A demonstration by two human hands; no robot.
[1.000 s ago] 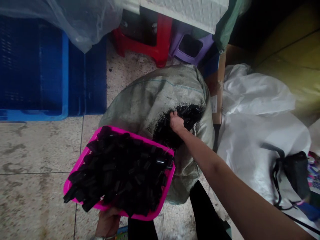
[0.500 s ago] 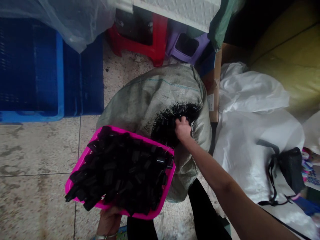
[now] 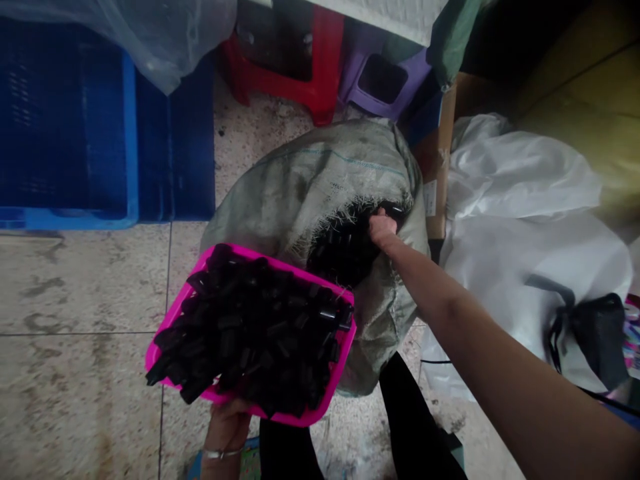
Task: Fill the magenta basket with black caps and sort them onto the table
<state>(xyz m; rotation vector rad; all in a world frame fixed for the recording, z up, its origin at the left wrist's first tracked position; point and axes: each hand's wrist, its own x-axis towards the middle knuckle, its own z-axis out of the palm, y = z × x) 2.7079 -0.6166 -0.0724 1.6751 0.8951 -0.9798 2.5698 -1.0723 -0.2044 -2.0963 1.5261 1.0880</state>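
Holding the pink basket [image 3: 343, 352], heaped with black pieces [image 3: 260, 327], by its near rim in the left hand [image 3: 230, 421], just in front of the sack [image 3: 295, 187]. Reaching with the right hand [image 3: 383, 228] into the frayed opening, among more such pieces; cannot tell whether grasping any. Could shed pieces jutting past the basket's left corner if tipped; could snag on loose threads edging the opening. Tight at right, beside the cardboard box [image 3: 442, 167] and white sacks [image 3: 525, 267]; freer leftward, over tiled floor [image 3: 75, 287].
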